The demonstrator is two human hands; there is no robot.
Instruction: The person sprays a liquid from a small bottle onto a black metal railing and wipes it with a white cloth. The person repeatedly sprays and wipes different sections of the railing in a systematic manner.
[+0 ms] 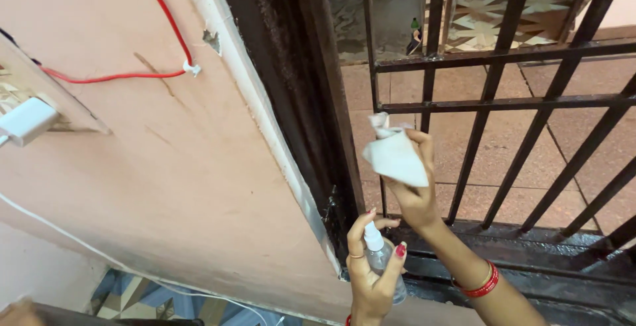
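Cloth (396, 157), white and crumpled, I see pinched in my right hand (416, 190) against the gate bars (490, 84); my left hand (371, 270) grasps a clear spray bottle (379, 254) below it.

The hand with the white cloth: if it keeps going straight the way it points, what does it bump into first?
Most likely the dark metal gate. The right hand holds the white cloth up toward its bars, and nothing shows between them. How near the bars are is hard to judge from this one view.
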